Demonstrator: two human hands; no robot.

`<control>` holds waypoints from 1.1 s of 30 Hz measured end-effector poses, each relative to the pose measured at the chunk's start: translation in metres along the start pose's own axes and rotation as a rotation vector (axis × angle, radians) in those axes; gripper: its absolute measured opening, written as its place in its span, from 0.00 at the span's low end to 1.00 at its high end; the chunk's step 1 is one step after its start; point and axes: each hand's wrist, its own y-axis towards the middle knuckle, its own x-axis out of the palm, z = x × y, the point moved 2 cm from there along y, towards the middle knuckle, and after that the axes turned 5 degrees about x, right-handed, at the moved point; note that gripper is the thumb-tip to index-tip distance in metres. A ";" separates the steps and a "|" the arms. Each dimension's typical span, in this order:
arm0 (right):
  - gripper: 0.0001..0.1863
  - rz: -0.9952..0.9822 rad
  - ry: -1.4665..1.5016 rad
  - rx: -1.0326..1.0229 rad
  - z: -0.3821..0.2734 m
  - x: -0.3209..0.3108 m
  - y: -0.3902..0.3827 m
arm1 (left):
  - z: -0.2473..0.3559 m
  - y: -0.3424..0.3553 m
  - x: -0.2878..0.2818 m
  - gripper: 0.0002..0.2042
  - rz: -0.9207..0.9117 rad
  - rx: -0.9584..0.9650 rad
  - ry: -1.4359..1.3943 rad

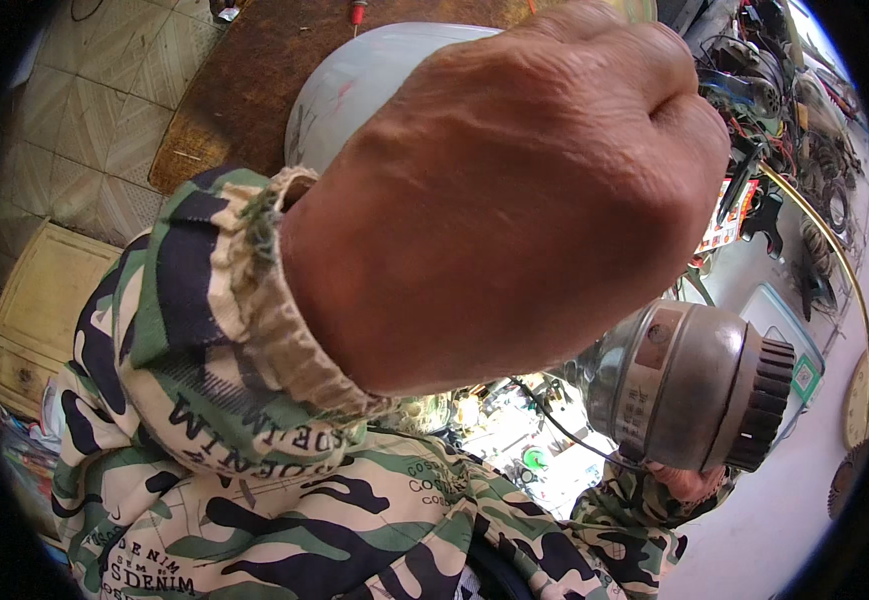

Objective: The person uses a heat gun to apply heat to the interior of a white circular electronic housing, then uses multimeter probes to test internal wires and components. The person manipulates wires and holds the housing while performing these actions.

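One wide fisheye view looks down from the person's head, ringed by a dark curved rim. It sits very near the left hand (524, 200), which fills the middle, while the tiled floor (94, 120) lies farther off, upper left.

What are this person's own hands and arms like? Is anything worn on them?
Both arms wear camouflage sleeves in green, cream and near-black. The left sleeve carries dark printed lettering and a gathered, frayed cream cuff. The left hand shows no glove. Little of the right hand is visible; that part is ungloved too.
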 end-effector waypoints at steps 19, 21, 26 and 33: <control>0.31 0.041 0.099 0.015 0.012 0.001 -0.003 | -0.001 0.010 0.008 0.12 -0.075 0.017 -0.007; 0.31 0.051 0.107 0.016 0.015 0.001 -0.007 | 0.000 0.012 0.010 0.12 -0.080 0.026 -0.012; 0.31 0.025 0.105 -0.010 0.015 -0.007 0.000 | 0.004 0.009 0.007 0.11 -0.076 0.006 0.017; 0.30 0.062 0.144 -0.025 0.027 -0.002 -0.008 | 0.009 0.018 0.013 0.11 -0.118 0.027 0.030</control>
